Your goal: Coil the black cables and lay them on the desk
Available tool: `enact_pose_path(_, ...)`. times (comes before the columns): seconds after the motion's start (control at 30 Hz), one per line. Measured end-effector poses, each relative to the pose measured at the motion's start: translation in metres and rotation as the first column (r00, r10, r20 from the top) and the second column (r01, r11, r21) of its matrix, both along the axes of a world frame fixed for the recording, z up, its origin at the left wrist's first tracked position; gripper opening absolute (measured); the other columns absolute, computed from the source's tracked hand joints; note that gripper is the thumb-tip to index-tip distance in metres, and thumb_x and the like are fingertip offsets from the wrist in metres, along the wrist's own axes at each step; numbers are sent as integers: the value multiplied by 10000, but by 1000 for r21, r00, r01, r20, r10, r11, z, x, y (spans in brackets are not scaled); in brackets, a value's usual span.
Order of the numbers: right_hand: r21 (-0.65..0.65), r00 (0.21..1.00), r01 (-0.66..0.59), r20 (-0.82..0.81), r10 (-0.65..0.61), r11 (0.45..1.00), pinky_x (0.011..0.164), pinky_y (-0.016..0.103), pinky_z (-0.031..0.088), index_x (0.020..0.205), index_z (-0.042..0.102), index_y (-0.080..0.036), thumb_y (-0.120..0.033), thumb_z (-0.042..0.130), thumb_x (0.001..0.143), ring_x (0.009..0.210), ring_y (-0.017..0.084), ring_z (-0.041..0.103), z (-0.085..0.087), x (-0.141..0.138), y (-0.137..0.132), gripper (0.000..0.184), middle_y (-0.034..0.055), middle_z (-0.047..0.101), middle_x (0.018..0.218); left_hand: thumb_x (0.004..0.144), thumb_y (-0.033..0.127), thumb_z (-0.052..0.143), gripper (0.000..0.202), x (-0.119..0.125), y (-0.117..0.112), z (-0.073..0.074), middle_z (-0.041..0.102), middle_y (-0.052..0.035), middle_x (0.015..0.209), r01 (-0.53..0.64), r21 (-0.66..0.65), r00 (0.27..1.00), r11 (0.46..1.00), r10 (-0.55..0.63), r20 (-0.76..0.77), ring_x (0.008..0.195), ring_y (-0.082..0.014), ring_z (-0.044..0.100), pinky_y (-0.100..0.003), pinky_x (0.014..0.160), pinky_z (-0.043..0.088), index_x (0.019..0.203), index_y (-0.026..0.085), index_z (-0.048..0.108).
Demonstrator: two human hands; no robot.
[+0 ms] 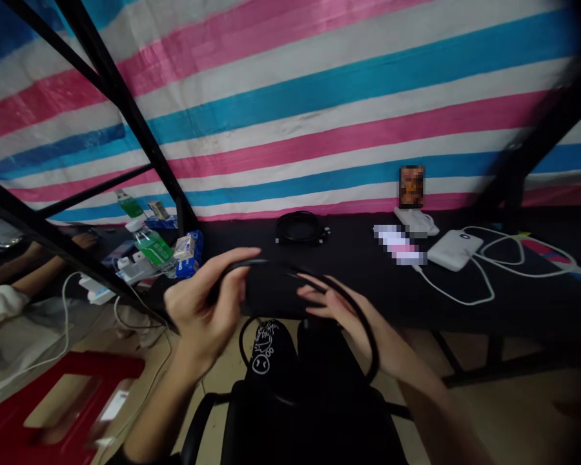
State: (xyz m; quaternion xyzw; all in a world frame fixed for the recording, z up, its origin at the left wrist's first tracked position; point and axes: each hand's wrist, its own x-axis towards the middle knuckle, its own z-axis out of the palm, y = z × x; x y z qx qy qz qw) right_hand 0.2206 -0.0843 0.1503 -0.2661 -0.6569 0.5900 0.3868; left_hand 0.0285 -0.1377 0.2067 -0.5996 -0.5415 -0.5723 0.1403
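Observation:
My left hand [208,307] is closed, pinching a black cable [368,336] near its end, in front of the black table [358,290]. The cable runs right from that pinch, arcs over my right hand [334,303] and loops down past my right wrist toward my lap. My right hand has its fingers stretched out under the cable and touching it. A second coiled black cable [299,227] lies farther back on the table, apart from both hands.
A white power bank [454,249] with white cords lies at the table's right, next to a small upright phone [411,186]. Green bottles [150,244] and small boxes crowd the left end by a black metal frame [126,110]. A red stool [39,413] stands lower left; another person's arm [24,284] rests at left.

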Motion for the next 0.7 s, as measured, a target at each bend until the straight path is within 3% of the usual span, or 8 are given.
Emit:
enact_pose_path(0.07, -238, 992, -125, -65, 113, 963, 574, 250, 560, 1102, 589, -202, -513, 372, 906, 839, 189, 676, -11, -14, 9, 427, 126, 618, 1139, 833, 250, 549, 167, 18, 23, 12, 625, 46, 577, 61, 52, 995, 997, -57, -80, 399, -31, 449, -166, 416, 354, 899, 202, 695)
enact_pose_path(0.2, -423, 949, -309, -198, 247, 852, 251, 140, 236, 1100, 586, -133, -696, 110, 842, 381, 86, 547, -24, 7, 22, 782, 153, 685, 870, 817, 274, 566, 189, 11, 53, 21, 679, 11, 681, 18, 79, 997, 997, -12, -76, 489, -63, 528, -178, 512, 416, 906, 177, 701)
enact_pose_path(0.27, -355, 963, -249, -188, 192, 901, 284, 139, 234, 1209, 549, -153, -717, 192, 824, 355, 45, 463, -21, 34, 20, 770, 106, 678, 798, 818, 293, 555, 223, -9, 54, 9, 680, -3, 701, -44, 31, 999, 999, 44, -7, 515, -84, 548, -195, 534, 424, 951, 179, 693)
enact_pose_path(0.37, -167, 999, 38, 27, -34, 985, 423, 160, 399, 1267, 528, -238, -535, 621, 745, 484, 68, 505, -5, 73, 13, 608, 17, 643, 732, 794, 292, 573, 207, -39, 48, -34, 661, 1, 672, -143, 5, 989, 990, 142, 34, 518, -96, 543, -200, 544, 416, 943, 200, 683)
enact_pose_path(0.43, -32, 955, 257, 164, -249, 966, 543, 209, 484, 1187, 601, -267, -387, 720, 692, 638, 124, 578, 9, 88, 10, 524, 18, 648, 782, 797, 319, 554, 186, -46, 51, -69, 596, 31, 542, 14, -165, 999, 986, -6, 44, 427, -85, 504, -184, 467, 391, 886, 210, 676)
enact_pose_path(0.47, 30, 919, 345, 194, -344, 938, 586, 229, 503, 1139, 635, -269, -359, 715, 698, 695, 145, 594, 17, 91, 10, 457, 25, 654, 815, 834, 333, 494, 249, -44, 54, -84, 590, 35, 537, 149, -356, 987, 922, -117, 112, 399, -88, 491, -186, 448, 403, 995, 214, 642)
enact_pose_path(0.57, 162, 855, 461, 181, -486, 872, 594, 239, 514, 1091, 664, -276, -343, 640, 761, 683, 152, 608, 35, 85, 12, 337, 15, 664, 777, 816, 352, 534, 561, -17, 66, -113, 638, -83, 1094, 352, -506, 935, 787, -266, 235, 842, -172, 656, -301, 742, 528, 1338, 256, 351)
enact_pose_path(0.7, 275, 860, 436, 151, -487, 857, 583, 224, 514, 1041, 692, -315, -290, 622, 767, 694, 160, 636, 41, 60, 10, 284, -4, 693, 800, 563, 344, 786, 1153, 26, 82, -106, 193, -167, 1493, 330, -309, 944, 892, -321, 80, 1305, -342, 338, -555, 1017, 334, 1429, 295, 28)
